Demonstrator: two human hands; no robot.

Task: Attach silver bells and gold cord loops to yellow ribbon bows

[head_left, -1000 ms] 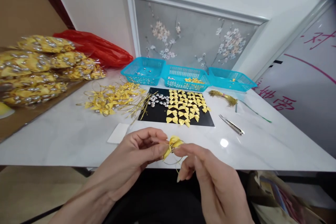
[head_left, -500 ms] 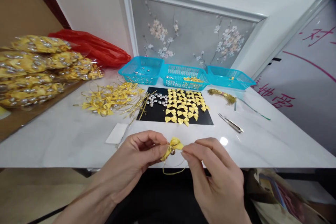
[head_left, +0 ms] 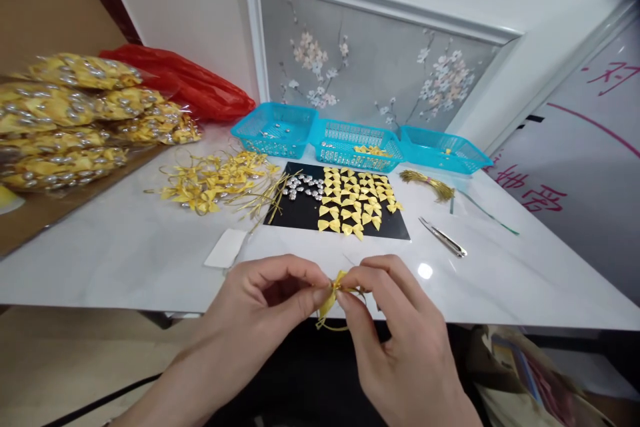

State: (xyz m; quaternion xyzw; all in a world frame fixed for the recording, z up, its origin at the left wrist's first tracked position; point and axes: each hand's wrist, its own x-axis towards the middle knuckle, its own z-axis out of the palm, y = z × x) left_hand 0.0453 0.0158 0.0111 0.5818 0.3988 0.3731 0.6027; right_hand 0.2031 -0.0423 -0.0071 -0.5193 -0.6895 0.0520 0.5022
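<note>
Between my hands, at the table's front edge, is a yellow ribbon bow (head_left: 327, 303) with a thin gold cord (head_left: 330, 328) looping below it. My left hand (head_left: 280, 300) pinches one side of the bow between thumb and forefinger. From the other side, my right hand (head_left: 400, 320) pinches it near the middle, its fingertips almost meeting the left ones. The silver bell is hidden now. Just beyond lies a black mat (head_left: 295, 217), bearing rows of yellow bows (head_left: 351, 203) and a cluster of small silver bells (head_left: 300, 188).
Finished-looking bows with cords (head_left: 210, 183) lie heaped on the left, near a white card (head_left: 226, 248). Blue baskets (head_left: 275, 143) line the wall. Right of the mat are tweezers-like snips (head_left: 445, 238) and a gold cord bundle (head_left: 430, 183). Filled clear bags (head_left: 65, 107) are stacked far left.
My hands have drawn closer together, and the bow has turned to a more upright, narrower view. The small metallic ball on it has gone out of sight. The camera view has shifted slightly.
</note>
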